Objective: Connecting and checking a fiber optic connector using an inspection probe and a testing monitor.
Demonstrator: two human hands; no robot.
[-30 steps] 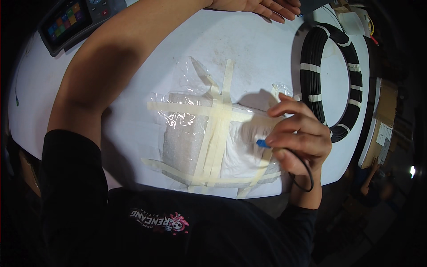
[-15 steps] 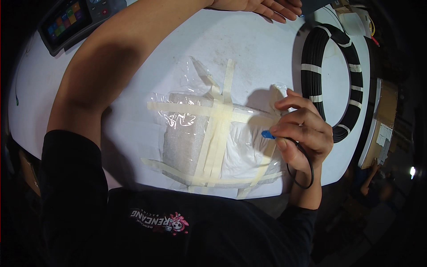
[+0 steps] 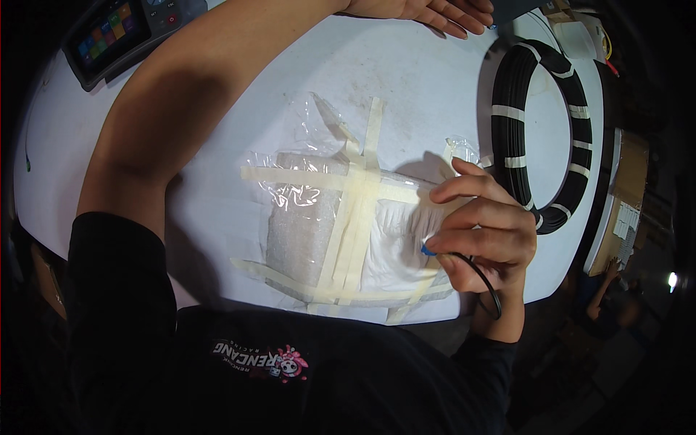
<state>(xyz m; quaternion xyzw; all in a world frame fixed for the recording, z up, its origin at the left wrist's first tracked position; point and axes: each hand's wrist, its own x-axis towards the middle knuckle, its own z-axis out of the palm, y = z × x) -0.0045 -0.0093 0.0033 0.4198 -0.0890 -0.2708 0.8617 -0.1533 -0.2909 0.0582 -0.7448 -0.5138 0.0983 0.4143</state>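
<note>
My right hand point(image 3: 493, 228) pinches a small blue connector point(image 3: 428, 249) between thumb and fingers. A black cable point(image 3: 484, 279) trails from it, curving below the hand. The connector's tip is at the crinkled white tissue point(image 3: 395, 228), though contact is hard to make out. That tissue lies on a flat pack point(image 3: 301, 235) wrapped in clear plastic and foam, crossed by cream masking tape point(image 3: 353, 232). My left arm stretches across the table to the far side. There my left hand point(image 3: 435, 10) rests with fingers extended, partly cut off by the upper edge, holding nothing visible.
A large coil of black cable point(image 3: 510, 101), bound with white bands, lies on the right of the white table point(image 3: 420, 80). A grey device with a screen point(image 3: 109, 40) sits at the far left. Beyond the right edge are cardboard boxes point(image 3: 627, 170) and another person's arm point(image 3: 603, 293).
My right hand has moved slightly left and down, bringing the blue connector lower over the white tissue. The cable loop has shifted with it. My left hand has stayed put.
</note>
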